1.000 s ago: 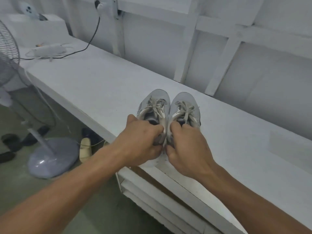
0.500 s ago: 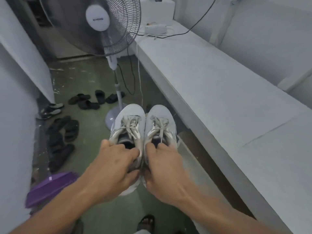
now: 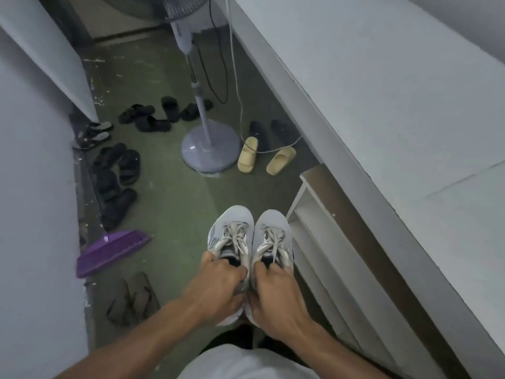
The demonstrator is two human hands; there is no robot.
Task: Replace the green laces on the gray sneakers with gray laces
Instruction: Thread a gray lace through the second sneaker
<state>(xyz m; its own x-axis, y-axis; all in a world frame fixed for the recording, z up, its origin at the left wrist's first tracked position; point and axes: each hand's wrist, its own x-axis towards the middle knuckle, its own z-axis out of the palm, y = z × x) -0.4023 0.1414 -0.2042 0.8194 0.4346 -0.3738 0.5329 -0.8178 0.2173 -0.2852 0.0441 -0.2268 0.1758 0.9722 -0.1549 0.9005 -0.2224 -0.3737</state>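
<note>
The left hand (image 3: 218, 288) and right hand (image 3: 276, 294) are each gripping one gray sneaker (image 3: 232, 222) at its heel, fingers (image 3: 240, 273) curling into the opening, over the floor (image 3: 169, 192) left of the bench (image 3: 382, 105). The hands are hiding the heels, and the color of the laces (image 3: 236, 237) is reading unclear.

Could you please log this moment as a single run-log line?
left hand: grips left sneaker | right hand: grips right sneaker | pair: side by side, laced, over floor

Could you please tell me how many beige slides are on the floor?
2. One slide lies beside the fan base, the other just right of it; the bench could hide more.
</note>
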